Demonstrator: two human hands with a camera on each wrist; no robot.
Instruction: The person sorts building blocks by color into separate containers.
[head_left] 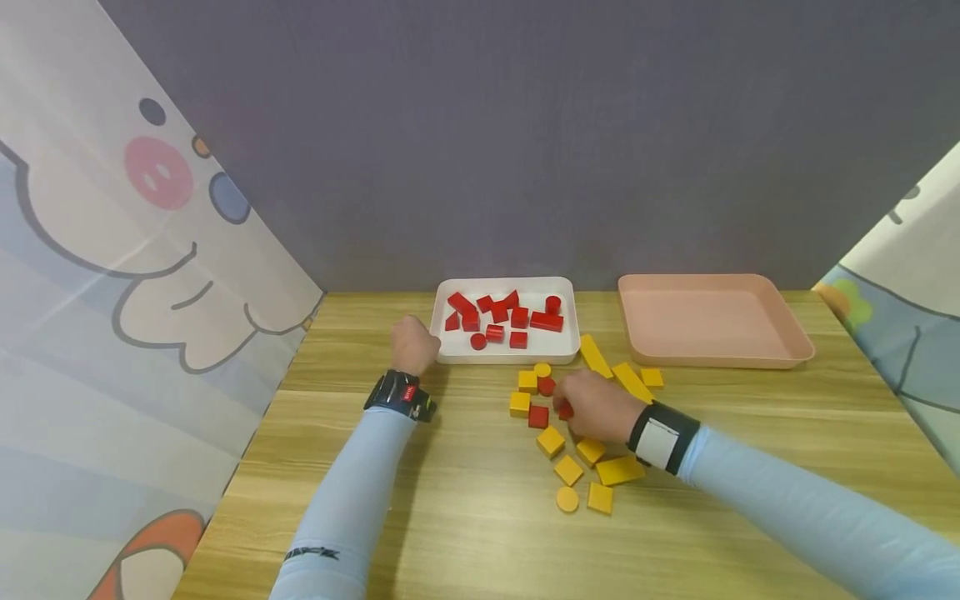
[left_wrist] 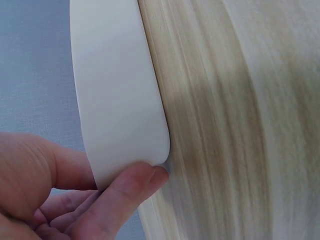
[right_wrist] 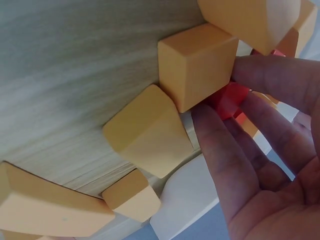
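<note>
At the left end of a white tray (head_left: 506,358), my left hand (head_left: 414,345) grips its side. In the left wrist view, thumb and fingers pinch the tray wall (left_wrist: 120,90) near a corner. Red blocks of several shapes lie inside. My right hand (head_left: 600,406) is among loose blocks in front of the tray, its fingertips round a small red block (head_left: 566,411). In the right wrist view this red block (right_wrist: 231,100) shows between thumb and fingers, partly hidden, close to a yellow block (right_wrist: 200,65). A red disc (head_left: 546,386) and a red cube (head_left: 538,417) lie left of that hand.
Several yellow blocks surround the right hand, among them a long yellow bar (head_left: 595,357) by the white tray and a yellow disc (head_left: 567,499) at the front. A pink tray (head_left: 697,317) stands at the back right. A grey panel (head_left: 525,150) rises behind the wooden table (head_left: 465,517).
</note>
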